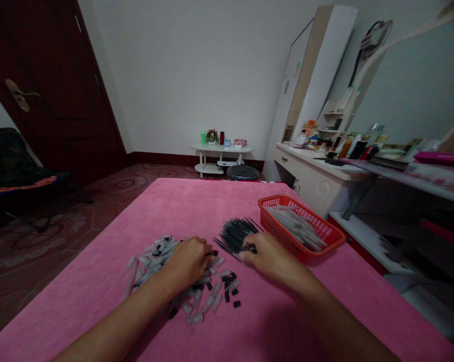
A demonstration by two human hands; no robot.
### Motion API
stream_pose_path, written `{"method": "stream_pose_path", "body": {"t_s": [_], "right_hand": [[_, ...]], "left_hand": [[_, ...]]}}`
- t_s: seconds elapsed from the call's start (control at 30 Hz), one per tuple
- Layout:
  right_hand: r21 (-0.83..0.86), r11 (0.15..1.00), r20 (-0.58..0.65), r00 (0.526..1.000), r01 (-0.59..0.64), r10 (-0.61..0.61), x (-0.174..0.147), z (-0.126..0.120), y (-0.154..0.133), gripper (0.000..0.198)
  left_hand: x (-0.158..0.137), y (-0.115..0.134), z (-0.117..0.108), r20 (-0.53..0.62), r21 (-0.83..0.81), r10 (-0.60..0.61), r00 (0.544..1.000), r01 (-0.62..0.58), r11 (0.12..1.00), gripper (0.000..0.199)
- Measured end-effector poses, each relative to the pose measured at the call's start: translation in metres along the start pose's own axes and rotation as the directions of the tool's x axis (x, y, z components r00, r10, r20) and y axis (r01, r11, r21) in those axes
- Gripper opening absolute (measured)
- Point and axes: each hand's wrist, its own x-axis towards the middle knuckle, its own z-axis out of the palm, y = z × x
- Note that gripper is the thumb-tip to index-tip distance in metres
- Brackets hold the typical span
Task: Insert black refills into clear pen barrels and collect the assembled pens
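Observation:
My left hand (192, 257) is over a heap of small translucent tubes (162, 255) and short black caps, its fingers curled together. At its fingertips shows a small black cap (213, 253). My right hand (267, 254) is pinched closed at the near right side of a bundle of thin black rods (237, 232). Something dark shows between its thumb and fingers, too small to make out. Just right of the rods stands a red plastic basket (327, 234), holding long translucent pieces (297, 227). Loose black caps (237, 304) lie nearer to me, between my forearms.
A pink cloth (197, 201) covers the table. Beyond it, a low white stand (221, 148) by the wall carries small items. A cluttered dressing table (306, 163) with a mirror is on the right. At left are a dark chair (19, 166) and a door (49, 85).

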Motion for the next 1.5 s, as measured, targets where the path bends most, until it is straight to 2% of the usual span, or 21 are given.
{"method": "stream_pose_path", "body": {"t_s": [0.07,0.13,0.17,0.23,0.3,0.37,0.5,0.67,0.77,0.93,1.0,1.1,1.27,1.37,1.5], "right_hand": [[0.174,0.981,0.138,0.984,0.090,-0.115,-0.005,0.020,-0.011,0.010],[0.293,0.944,0.125,0.973,0.153,-0.196,-0.005,0.031,-0.015,0.015],[0.307,0.936,0.068,0.977,0.171,-0.201,-0.004,0.034,-0.014,0.018],[0.244,0.955,-0.097,0.984,0.166,-0.147,0.002,0.036,-0.005,0.023],[0.116,0.986,-0.242,0.966,0.119,-0.088,0.012,0.039,0.011,0.029],[-0.013,0.998,-0.291,0.955,0.059,-0.060,0.022,0.043,0.029,0.041],[-0.165,0.979,-0.270,0.960,-0.117,0.069,0.038,0.053,0.052,0.064],[-0.175,0.958,-0.210,0.959,-0.226,0.188,0.046,0.052,0.051,0.061],[-0.174,0.956,-0.197,0.960,-0.235,0.200,0.043,0.049,0.045,0.067],[-0.201,0.971,-0.118,0.987,-0.128,0.106,0.033,0.058,0.038,0.091],[-0.228,0.963,-0.127,0.985,-0.142,0.115,0.032,0.064,0.037,0.086],[-0.276,0.937,-0.206,0.966,-0.212,0.158,0.035,0.071,0.037,0.070],[-0.355,0.894,-0.336,0.930,-0.272,0.150,0.043,0.072,0.036,0.052],[-0.354,0.873,-0.370,0.907,-0.336,0.199,0.047,0.072,0.034,0.043],[-0.312,0.867,-0.409,0.878,-0.390,0.248,0.048,0.074,0.030,0.044]], "left_hand": [[0.000,0.000,-0.001,-0.026,-0.001,0.000,1.000,0.000,1.000,0.027],[0.000,0.001,-0.003,-0.060,-0.010,0.018,0.998,-0.018,1.000,0.027],[0.000,0.003,-0.005,-0.080,-0.022,0.035,0.996,-0.037,0.999,0.027],[0.000,0.007,-0.007,-0.111,-0.058,0.101,0.989,-0.108,0.993,0.028],[-0.001,0.014,-0.007,-0.126,-0.097,0.191,0.974,-0.204,0.974,0.030],[-0.001,0.020,-0.004,-0.131,-0.117,0.259,0.957,-0.274,0.955,0.030],[-0.001,0.026,0.005,-0.113,-0.085,0.242,0.964,-0.252,0.964,0.031],[-0.001,0.025,0.007,-0.069,-0.048,0.207,0.976,-0.210,0.976,0.033],[0.001,0.024,0.008,-0.066,-0.040,0.213,0.975,-0.216,0.976,0.034],[0.006,0.022,0.014,-0.037,-0.022,0.218,0.975,-0.218,0.976,0.041],[0.006,0.021,0.015,-0.024,-0.013,0.217,0.976,-0.218,0.976,0.042],[0.005,0.020,0.014,-0.023,-0.009,0.218,0.976,-0.218,0.976,0.042],[0.002,0.020,0.014,-0.042,-0.003,0.219,0.975,-0.219,0.976,0.041],[0.002,0.021,0.016,-0.045,-0.009,0.217,0.975,-0.218,0.976,0.040],[0.002,0.025,0.014,-0.070,-0.023,0.201,0.977,-0.203,0.979,0.039]]}}
